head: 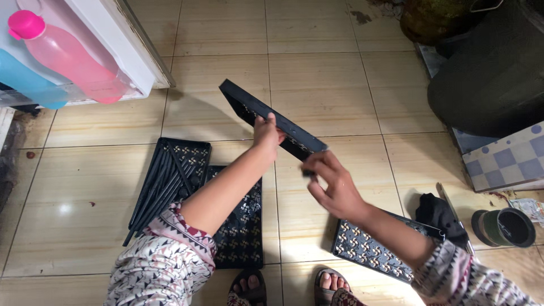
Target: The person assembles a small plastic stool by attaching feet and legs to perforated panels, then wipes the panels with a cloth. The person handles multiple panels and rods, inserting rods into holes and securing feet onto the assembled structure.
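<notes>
Two sandalled feet (289,286) stood on the tiled floor (85,215) beside patterned black trays (241,232). Above them, the right hand (334,184) and left hand (266,133) had fingers closed around a black panel (249,105), tilted in the air over the tiles.

Pink bottle (68,55), blue bottle (25,79), dark cup (504,226), black cloth (439,214)

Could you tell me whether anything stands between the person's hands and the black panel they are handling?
Nothing visible does. The left hand already grips the black panel at its middle, and the right hand holds its lower end. Other panels lie on the floor beneath, apart from it.
</notes>
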